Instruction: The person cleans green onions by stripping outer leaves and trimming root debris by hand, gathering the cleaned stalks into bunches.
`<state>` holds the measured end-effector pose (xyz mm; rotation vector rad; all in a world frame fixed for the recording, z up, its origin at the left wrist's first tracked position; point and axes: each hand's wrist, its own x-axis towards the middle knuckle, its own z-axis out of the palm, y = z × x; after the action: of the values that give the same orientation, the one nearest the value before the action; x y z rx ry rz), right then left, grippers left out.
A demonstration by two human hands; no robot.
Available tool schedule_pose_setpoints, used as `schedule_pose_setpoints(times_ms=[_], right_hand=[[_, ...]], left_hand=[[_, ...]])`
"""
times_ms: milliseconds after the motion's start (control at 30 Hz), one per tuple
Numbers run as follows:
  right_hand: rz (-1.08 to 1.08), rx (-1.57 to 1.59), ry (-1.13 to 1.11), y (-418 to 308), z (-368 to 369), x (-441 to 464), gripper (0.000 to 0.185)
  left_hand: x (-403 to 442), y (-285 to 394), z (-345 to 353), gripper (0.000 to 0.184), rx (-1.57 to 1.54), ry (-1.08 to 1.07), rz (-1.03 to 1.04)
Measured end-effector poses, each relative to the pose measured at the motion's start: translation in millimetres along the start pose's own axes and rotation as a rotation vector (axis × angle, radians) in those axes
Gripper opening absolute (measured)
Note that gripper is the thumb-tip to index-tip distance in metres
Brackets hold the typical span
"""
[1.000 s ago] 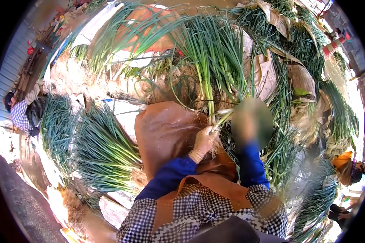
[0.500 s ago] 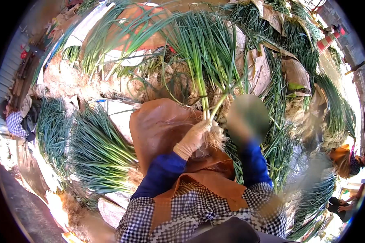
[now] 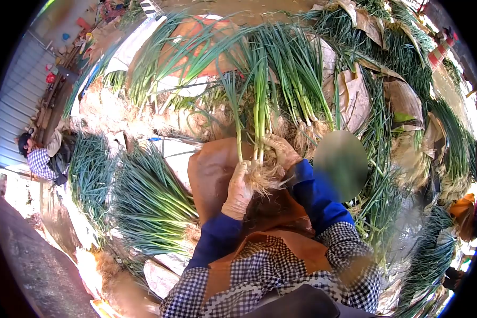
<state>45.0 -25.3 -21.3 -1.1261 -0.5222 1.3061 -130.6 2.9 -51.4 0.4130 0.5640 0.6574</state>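
Observation:
My left hand is closed around the lower stems of some spring onions, beside their pale roots. From the other side my right hand grips the white bases of the same bunch, its fingers partly hidden behind stems and roots. The leaves point away from me, and one stem stands slightly apart on the left. Below both hands lies a brown apron over my lap. Just beyond my right hand, loose spring onions lie with their roots toward me.
A large pile of spring onions lies to my left. More leafy heaps run along the right, beside brown sacking. At the far left sits a person in a checked top. A blurred round patch hides part of the view right of my hands.
My right hand has come in from the right and now holds the bunch's bases. One stem now stands apart near my left hand. The camera view has shifted a little.

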Motion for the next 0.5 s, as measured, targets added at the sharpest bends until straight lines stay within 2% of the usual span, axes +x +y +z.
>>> schedule_pose_setpoints(times_ms=[67,133,200,233,267,333,367,433,500], right_hand=[[0.016,0.031,-0.038,4,-12,0,0.015],[-0.103,-0.126,0.041,-5,-1,-5,0.014],[0.024,-0.179,0.013,-6,-10,1,0.021],[-0.047,-0.223,0.001,-4,-11,5,0.030],[-0.119,-0.267,-0.010,-8,-7,7,0.039],[0.012,-0.008,0.070,-10,4,14,0.043],[0.003,0.074,0.067,-8,4,18,0.046],[-0.447,-0.424,0.203,15,-12,27,0.045],[-0.483,-0.461,0.277,18,-15,23,0.042]], left_hand=[[1,4,5,0.023,0.136,0.076,0.159],[-10,10,23,0.030,0.164,0.106,0.122],[5,-9,19,0.031,0.560,0.093,0.335],[6,-16,20,0.029,0.686,0.032,0.286],[1,-17,31,0.024,0.769,0.058,0.181],[14,-39,31,0.021,0.397,-0.046,0.149],[12,-39,41,0.019,0.289,-0.074,0.131],[16,-42,39,0.016,0.165,-0.068,0.070],[16,-45,37,0.015,0.065,-0.086,0.022]])
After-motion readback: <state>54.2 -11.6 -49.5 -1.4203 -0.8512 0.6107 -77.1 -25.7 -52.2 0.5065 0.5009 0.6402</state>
